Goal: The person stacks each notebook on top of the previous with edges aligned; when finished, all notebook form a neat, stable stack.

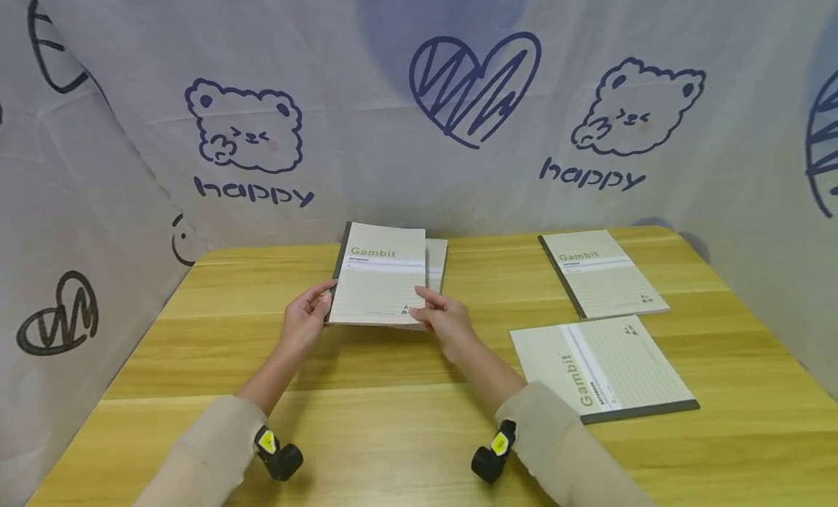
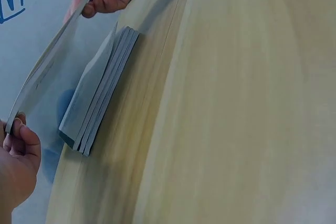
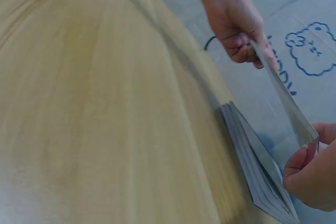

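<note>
While left hand [image 1: 302,324] and right hand [image 1: 447,321] pinched one notebook [image 1: 380,274] by its edges, it hung above the stack [image 2: 100,95].

Two more Gambit notebooks lie flat on the wooden tabletop [image 1: 393,420] to the right of the right hand [image 1: 445,321] — one notebook [image 1: 605,369] near it, the other notebook [image 1: 599,273] farther back — with a printed cloth backdrop [image 1: 419,107] of bears and a heart behind.
</note>
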`<state>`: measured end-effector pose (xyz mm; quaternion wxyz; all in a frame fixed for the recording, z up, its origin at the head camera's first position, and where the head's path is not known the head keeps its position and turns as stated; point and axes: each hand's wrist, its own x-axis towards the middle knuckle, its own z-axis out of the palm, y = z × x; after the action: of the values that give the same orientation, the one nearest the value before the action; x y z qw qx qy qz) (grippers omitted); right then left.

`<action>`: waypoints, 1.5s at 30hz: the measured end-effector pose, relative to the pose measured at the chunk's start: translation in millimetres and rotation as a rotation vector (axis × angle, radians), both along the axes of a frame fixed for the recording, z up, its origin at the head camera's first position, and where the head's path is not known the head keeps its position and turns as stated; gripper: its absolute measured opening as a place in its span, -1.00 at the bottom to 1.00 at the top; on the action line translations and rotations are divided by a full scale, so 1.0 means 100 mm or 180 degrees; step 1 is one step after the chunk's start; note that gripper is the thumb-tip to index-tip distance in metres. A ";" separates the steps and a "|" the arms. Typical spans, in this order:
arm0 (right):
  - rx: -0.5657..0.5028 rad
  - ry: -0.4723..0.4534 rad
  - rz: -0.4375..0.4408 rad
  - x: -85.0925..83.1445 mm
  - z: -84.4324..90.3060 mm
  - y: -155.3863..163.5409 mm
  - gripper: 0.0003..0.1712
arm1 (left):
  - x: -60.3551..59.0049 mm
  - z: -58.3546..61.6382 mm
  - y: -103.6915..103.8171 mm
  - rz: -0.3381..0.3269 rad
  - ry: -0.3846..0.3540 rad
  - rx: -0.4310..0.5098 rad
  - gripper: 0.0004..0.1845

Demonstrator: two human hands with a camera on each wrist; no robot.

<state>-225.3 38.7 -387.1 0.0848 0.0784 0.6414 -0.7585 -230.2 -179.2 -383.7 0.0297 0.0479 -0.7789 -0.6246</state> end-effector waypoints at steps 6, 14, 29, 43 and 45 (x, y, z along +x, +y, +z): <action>-0.0146 -0.0061 -0.0136 -0.07 -0.02 0.06 -0.45 | -0.15 -0.02 0.07 -0.0144 0.0064 -0.0063 -0.64; -0.0075 -0.0211 -0.0283 -0.14 -0.11 0.13 -0.46 | -0.32 -0.10 0.16 -0.0215 0.0379 -0.0394 -0.68; 0.0421 -0.0191 -0.0342 -0.26 -0.25 0.13 -0.49 | -0.48 -0.23 0.22 -0.0342 0.0712 -0.1398 -0.71; 0.1380 0.0238 -0.0128 -0.33 -0.31 0.18 -0.48 | -0.52 -0.28 0.28 -0.0835 0.0714 -0.3355 -0.64; 0.1442 0.0297 -0.0075 -0.33 -0.33 0.17 -0.48 | -0.52 -0.26 0.28 -0.0856 0.0684 -0.3438 -0.64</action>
<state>-257.8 55.6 -420.0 0.0264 0.0678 0.7975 -0.5989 -282.5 -151.3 -409.8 0.0492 -0.1375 -0.9797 -0.1371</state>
